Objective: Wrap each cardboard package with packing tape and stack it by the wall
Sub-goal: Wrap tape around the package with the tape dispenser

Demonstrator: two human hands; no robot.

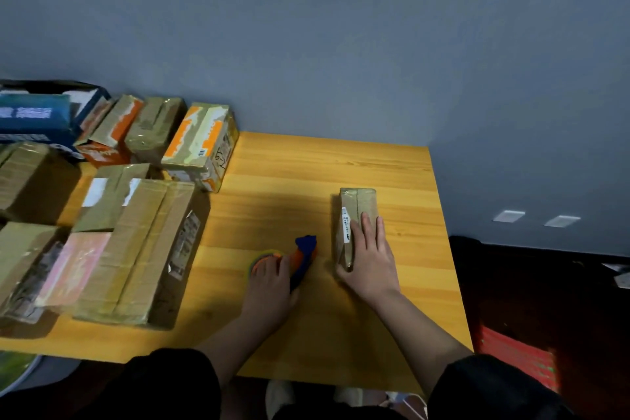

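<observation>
A small narrow cardboard package with a white label strip lies on the wooden table, right of centre. My right hand rests on its near end, fingers straight along the top and thumb down its left side. My left hand grips a blue and orange tape dispenser with a tape roll, lying on the table just left of the package.
Several taped cardboard boxes crowd the table's left side, the largest close to my left hand. An orange-printed box stands by the grey wall. A dark blue box sits at far left. The floor drops off right of the table.
</observation>
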